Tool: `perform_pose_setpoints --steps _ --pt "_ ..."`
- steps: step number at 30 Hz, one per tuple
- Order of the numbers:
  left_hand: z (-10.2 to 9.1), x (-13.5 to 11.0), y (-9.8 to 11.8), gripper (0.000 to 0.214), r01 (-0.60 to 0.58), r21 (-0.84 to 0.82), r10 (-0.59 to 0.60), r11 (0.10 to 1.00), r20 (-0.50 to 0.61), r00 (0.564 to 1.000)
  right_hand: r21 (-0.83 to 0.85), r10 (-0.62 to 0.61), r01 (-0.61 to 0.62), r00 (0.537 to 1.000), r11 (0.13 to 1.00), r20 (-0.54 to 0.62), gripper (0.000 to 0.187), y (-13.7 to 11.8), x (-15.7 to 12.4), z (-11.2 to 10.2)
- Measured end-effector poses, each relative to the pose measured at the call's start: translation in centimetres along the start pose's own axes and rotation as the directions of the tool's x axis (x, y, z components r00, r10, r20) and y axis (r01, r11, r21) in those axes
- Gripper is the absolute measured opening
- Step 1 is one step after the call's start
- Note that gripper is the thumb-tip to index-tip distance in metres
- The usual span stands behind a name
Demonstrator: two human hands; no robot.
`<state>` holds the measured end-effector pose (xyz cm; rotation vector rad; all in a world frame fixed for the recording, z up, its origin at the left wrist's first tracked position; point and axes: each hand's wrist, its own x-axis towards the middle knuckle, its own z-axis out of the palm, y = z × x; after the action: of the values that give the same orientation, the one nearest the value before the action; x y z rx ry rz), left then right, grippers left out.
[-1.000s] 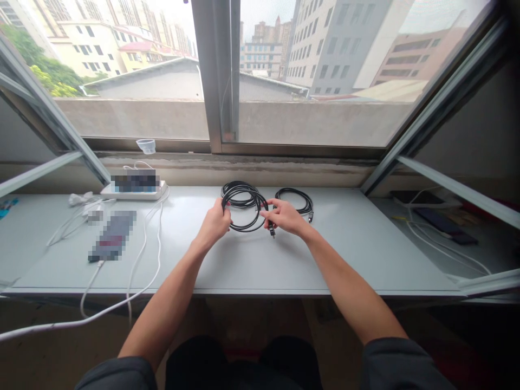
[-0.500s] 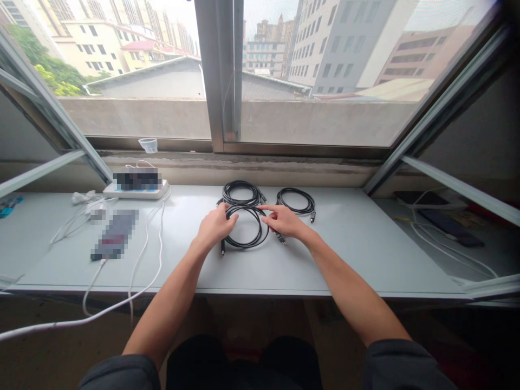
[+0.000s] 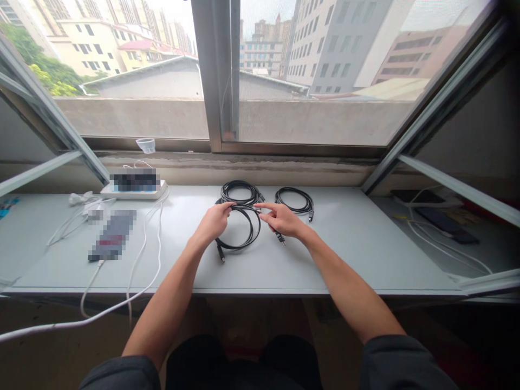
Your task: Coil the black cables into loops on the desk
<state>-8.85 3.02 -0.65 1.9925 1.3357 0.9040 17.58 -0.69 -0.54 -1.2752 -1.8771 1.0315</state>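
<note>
A coiled black cable (image 3: 239, 238) lies on the grey window-side table (image 3: 345, 254), its two plugs hanging toward me. My left hand (image 3: 213, 222) pinches the far left of this coil. My right hand (image 3: 282, 219) pinches its far right side, fingers together. Behind them lie two more black coils: one (image 3: 239, 191) straight behind, another (image 3: 296, 199) to the right.
At the left stand a white power strip (image 3: 134, 189), a phone (image 3: 112, 234) on a white charging lead (image 3: 138, 271) and a bundle of white cables (image 3: 79, 208). A small plastic cup (image 3: 146, 145) sits on the sill. More cables and a dark device (image 3: 441, 223) lie far right.
The coil held up in both hands has come down onto the table. Both hands have slid to the coil's far edge and now pinch it there.
</note>
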Motion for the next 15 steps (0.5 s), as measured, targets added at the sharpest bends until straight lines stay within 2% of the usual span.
perform_pose_setpoints --steps 4,6,8,11,13,15 --pt "0.0 -0.1 1.0 0.039 0.081 -0.147 -0.074 0.986 0.055 0.996 0.024 -0.027 0.028 1.0 0.999 -0.004 0.051 0.5 0.2 0.5" --pt "0.2 -0.3 1.8 0.039 0.168 -0.291 -0.132 0.942 0.14 0.981 0.127 -0.02 0.025 0.999 0.992 -0.042 0.051 0.3 0.3 1.2" --pt "0.4 -0.4 2.6 0.044 0.242 -0.467 -0.148 0.85 0.229 0.962 0.314 0.011 -0.006 1.0 0.949 -0.012 0.054 -0.1 0.4 1.8" --pt "0.3 -0.6 3.3 0.049 0.295 -0.711 -0.12 0.638 0.287 0.95 0.588 0.013 -0.045 0.998 0.807 0.058 0.056 -1.0 0.5 2.1" --pt "-0.1 -0.8 3.5 0.045 0.341 -0.788 -0.081 0.513 0.351 0.933 0.694 0.03 -0.02 1.0 0.72 -0.002 0.053 -1.4 0.5 1.7" --pt "-0.7 -1.1 3.8 0.039 0.393 -0.792 -0.01 0.468 0.439 0.898 0.745 0.067 0.017 0.994 0.667 -0.083 0.049 -1.6 0.5 1.0"
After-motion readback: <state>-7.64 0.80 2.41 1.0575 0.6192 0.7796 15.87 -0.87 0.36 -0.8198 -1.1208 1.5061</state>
